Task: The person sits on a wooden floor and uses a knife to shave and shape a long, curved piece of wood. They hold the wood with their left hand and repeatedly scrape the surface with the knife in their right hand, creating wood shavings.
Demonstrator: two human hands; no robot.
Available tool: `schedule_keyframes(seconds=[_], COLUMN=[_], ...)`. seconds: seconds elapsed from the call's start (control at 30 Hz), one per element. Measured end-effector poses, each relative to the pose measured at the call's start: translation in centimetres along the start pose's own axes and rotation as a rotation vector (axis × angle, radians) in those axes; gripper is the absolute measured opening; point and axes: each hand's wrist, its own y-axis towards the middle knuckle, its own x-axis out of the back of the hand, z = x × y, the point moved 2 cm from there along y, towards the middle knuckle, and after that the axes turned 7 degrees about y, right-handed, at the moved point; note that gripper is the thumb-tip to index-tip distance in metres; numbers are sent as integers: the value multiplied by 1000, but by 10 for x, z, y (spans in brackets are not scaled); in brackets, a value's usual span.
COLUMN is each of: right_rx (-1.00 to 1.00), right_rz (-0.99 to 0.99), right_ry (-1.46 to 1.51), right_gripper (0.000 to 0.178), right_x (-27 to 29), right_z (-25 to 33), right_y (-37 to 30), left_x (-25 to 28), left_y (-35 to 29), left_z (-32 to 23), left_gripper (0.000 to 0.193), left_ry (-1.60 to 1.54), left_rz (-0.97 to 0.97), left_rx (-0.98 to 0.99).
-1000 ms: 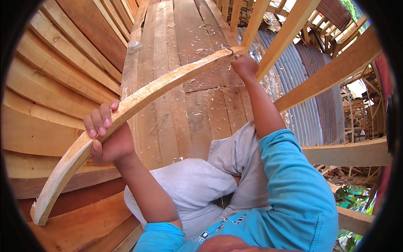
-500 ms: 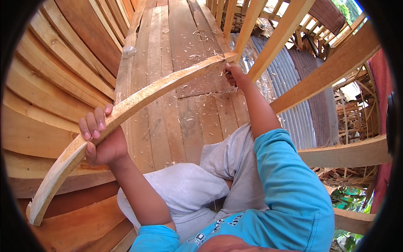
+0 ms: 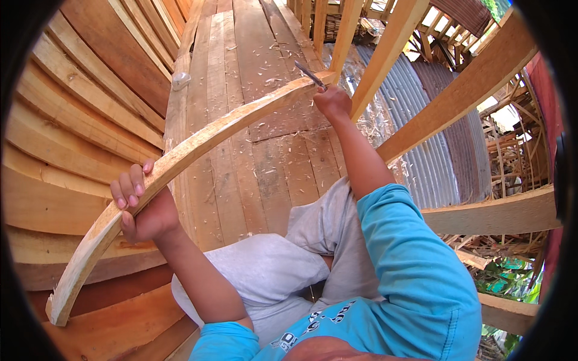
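A long, curved wooden piece runs slantwise across the view, from the lower left to the upper middle. Around its lower part wrap the fingers and thumb of my left hand. My right hand is closed near the far end. From that fist a knife with a dark blade points up and left over the wood; its handle is hidden in my fingers. I cannot tell whether the blade touches the wood.
Wood shavings lie scattered over the plank floor. Curved planks form a wall on the left. Upright timbers stand on the right, before corrugated metal sheets. A small clear plastic object rests by the left wall.
My right hand has turned and risen slightly, bringing the knife blade into sight across the wood's far end. My left hand keeps its grip.
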Motion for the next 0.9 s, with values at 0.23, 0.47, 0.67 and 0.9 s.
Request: schedule_keyframes(seconds=[0.23, 0.47, 0.67, 0.9], right_rx=[65, 81, -182, -52], right_rz=[-110, -198, -152, -121], right_ry=[-63, -82, 20, 178], right_gripper=[33, 29, 34, 39], right_x=[-5, -4, 19, 4], right_z=[2, -10, -41, -71], right_y=[-4, 0, 27, 54], left_x=[4, 3, 3, -2], left_y=[0, 0, 0, 2], left_z=[-2, -2, -2, 4], left_gripper=[28, 28, 29, 31], left_ry=[10, 34, 37, -37], left_rz=[6, 12, 7, 9], left_rx=[7, -10, -9, -5])
